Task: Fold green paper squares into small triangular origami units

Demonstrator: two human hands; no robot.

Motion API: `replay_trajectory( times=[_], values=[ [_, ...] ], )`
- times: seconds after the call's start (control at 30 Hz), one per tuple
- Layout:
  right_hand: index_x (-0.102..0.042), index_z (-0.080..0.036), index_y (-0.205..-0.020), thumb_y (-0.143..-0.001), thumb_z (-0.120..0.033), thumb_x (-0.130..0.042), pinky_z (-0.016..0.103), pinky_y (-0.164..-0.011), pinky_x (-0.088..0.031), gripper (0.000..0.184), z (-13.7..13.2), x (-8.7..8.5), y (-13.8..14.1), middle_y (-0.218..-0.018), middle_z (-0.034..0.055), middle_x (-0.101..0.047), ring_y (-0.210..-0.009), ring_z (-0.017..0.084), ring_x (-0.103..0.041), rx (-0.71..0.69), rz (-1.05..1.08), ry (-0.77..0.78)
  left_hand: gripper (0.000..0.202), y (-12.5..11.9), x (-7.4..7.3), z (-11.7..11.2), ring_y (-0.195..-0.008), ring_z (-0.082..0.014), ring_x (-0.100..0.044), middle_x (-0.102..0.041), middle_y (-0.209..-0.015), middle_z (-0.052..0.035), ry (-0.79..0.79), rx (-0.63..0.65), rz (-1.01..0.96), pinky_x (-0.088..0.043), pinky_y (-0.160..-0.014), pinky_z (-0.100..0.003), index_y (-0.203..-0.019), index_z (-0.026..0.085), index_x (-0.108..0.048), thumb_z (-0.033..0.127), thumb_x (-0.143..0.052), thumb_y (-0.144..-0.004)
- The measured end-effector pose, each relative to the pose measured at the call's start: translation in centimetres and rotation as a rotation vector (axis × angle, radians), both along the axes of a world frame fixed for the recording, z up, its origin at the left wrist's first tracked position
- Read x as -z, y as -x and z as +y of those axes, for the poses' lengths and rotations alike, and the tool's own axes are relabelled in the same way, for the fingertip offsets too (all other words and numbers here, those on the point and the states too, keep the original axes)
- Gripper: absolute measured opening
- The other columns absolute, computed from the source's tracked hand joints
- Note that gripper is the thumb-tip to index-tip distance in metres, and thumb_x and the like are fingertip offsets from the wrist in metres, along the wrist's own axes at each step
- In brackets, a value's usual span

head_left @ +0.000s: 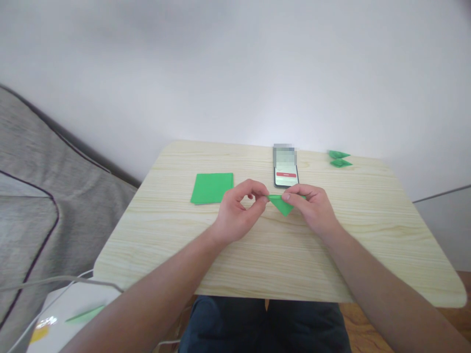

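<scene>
My left hand (239, 208) and my right hand (312, 206) meet over the middle of a light wooden table (279, 255). Both pinch a small green paper folded into a triangle (282, 203), which points down toward me. The left hand's finger and thumb nip its left corner. The right hand's fingers press along its upper right edge. A flat stack of green square paper (211, 188) lies just left of my left hand.
A phone (285, 169) with a lit screen lies beyond my hands. Two small folded green pieces (339, 158) sit at the far right. A grey cushion (33, 206) is at left. A white box (69, 318) with a cable and a green strip (84, 315) is below left.
</scene>
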State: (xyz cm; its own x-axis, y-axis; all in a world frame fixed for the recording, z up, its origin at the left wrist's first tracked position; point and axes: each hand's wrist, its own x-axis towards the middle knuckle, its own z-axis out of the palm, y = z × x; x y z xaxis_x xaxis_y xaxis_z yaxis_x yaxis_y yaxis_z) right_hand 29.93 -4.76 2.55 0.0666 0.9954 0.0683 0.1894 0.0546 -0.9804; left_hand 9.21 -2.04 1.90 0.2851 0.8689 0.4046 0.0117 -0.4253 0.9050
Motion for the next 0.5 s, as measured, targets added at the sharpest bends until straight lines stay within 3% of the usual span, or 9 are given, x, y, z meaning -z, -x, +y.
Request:
replay_trajectory(
  times=[0.37,0.5],
  values=[
    [-0.078,-0.022,-0.079,-0.082,-0.036,-0.080,0.028,-0.065,-0.048,0.014,-0.22,-0.05,0.42,-0.075,0.0005,-0.074,-0.068,0.015,-0.062,-0.143,0.072,0.057,0.010,0.02,0.22,0.00,-0.077,-0.0148,-0.057,-0.063,-0.080,-0.0008,0.045,0.051,-0.011,-0.046,-0.075,-0.031,-0.086,0.019,-0.066,0.010,-0.066,-0.083],
    [-0.077,-0.021,-0.082,-0.083,-0.037,-0.079,0.026,-0.061,-0.045,0.017,-0.29,-0.19,0.62,-0.073,-0.0001,-0.071,-0.065,0.013,-0.059,-0.206,0.076,0.121,0.010,0.10,0.19,0.10,-0.069,-0.0121,-0.056,-0.061,-0.074,0.0009,0.127,0.100,-0.065,-0.045,-0.067,-0.027,-0.082,0.019,-0.066,0.008,-0.065,-0.081]
  ],
)
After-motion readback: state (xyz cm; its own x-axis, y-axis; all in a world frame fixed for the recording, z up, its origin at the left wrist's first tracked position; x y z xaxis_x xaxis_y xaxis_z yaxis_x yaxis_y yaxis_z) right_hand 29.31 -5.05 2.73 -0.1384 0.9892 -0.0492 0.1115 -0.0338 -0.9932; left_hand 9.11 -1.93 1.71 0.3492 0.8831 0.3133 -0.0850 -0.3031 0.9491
